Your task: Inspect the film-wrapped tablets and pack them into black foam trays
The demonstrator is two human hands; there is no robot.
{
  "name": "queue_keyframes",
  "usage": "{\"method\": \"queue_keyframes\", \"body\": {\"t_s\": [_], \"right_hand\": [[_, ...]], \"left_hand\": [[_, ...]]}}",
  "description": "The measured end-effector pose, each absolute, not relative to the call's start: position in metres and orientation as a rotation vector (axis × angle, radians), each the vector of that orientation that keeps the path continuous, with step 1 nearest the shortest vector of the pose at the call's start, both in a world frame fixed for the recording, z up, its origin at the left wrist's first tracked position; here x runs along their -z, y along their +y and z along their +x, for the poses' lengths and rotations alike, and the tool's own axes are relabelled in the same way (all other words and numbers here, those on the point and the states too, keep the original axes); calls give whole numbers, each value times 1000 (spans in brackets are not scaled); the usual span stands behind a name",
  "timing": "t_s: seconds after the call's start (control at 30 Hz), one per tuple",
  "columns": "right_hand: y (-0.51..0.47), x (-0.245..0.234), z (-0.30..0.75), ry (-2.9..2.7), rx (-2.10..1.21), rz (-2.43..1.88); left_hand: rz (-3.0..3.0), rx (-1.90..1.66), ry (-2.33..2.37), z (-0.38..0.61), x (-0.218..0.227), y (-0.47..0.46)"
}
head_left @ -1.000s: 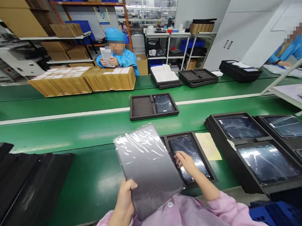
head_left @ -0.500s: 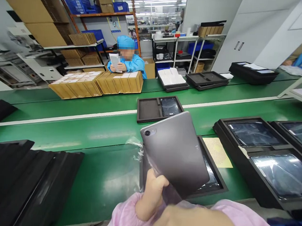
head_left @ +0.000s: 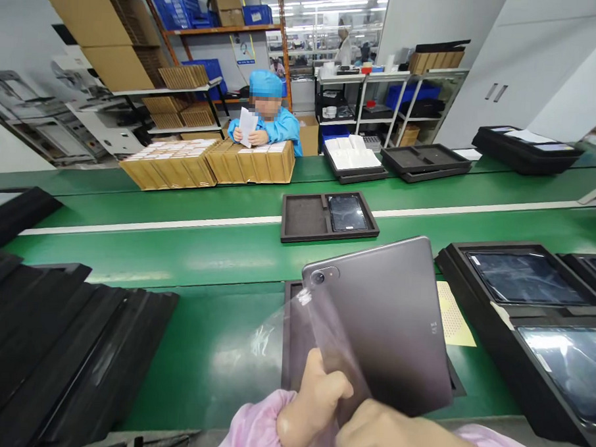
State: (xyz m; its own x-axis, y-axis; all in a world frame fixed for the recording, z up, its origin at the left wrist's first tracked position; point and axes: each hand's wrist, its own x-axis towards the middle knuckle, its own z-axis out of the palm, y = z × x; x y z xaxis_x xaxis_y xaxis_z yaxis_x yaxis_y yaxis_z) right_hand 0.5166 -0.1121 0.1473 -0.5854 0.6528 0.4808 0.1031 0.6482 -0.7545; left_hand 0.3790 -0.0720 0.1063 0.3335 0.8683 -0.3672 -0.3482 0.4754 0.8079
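A grey tablet [head_left: 387, 319] is tilted up with its back and corner camera facing me. Clear plastic film [head_left: 335, 337] runs in a fold down its left side and flares out to the left. My left hand [head_left: 317, 402] grips the tablet's lower left edge, thumb on top, with film around the fingers. Close beside it, my right hand [head_left: 392, 435] is closed at the tablet's bottom edge, where the film's fold runs into it; its fingertips are hidden. Under the tablet lies a black tray [head_left: 289, 355], mostly covered.
A black tray [head_left: 303, 217] holding one tablet sits ahead. On the right, black trays [head_left: 507, 351] hold film-covered tablets beside a yellow dotted sheet [head_left: 454, 316]. Black trays [head_left: 75, 345] are stacked at left. Across the green bench, a person in blue [head_left: 289, 127] holds white paper behind cardboard boxes [head_left: 251, 165].
The tablet and both hands sit farther right and lower in view. The film now shows as a longer fold across the tablet's left side. The view has shifted slightly.
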Motion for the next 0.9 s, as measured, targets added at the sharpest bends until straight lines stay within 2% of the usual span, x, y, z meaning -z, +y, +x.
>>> {"method": "queue_keyframes", "body": {"t_s": [0.07, 0.17, 0.23, 0.33, 0.4, 0.5, 0.7, 0.8, 0.9], "right_hand": [[-110, -143, 549, -1789, -827, -738], [-109, -120, 585, -998, -705, -932], [-113, -99, 586, -563, -786, -1016], [-121, -71, 561, -382, -1125, -1147], [-122, -59, 546, -375, -1123, -1235], [-111, -38, 542, -665, -879, -1445], [-96, 29, 521, -2154, -406, -1446], [-92, 46, 490, -2618, -494, -1389], [-83, 44, 468, -2738, -734, -1302]], "left_hand": [[610, -905, 921, 379, -112, -71], [406, -978, 994, 384, -113, -66], [250, -1035, 1068, 393, -108, -61], [174, -1032, 1060, 413, -90, -56], [238, -965, 980, 423, -75, -55], [417, -931, 1015, 416, -49, -53], [598, -1047, 1524, 337, -1, -46], [582, -996, 1661, 308, 16, -50], [608, -928, 1771, 300, 28, -54]]}}
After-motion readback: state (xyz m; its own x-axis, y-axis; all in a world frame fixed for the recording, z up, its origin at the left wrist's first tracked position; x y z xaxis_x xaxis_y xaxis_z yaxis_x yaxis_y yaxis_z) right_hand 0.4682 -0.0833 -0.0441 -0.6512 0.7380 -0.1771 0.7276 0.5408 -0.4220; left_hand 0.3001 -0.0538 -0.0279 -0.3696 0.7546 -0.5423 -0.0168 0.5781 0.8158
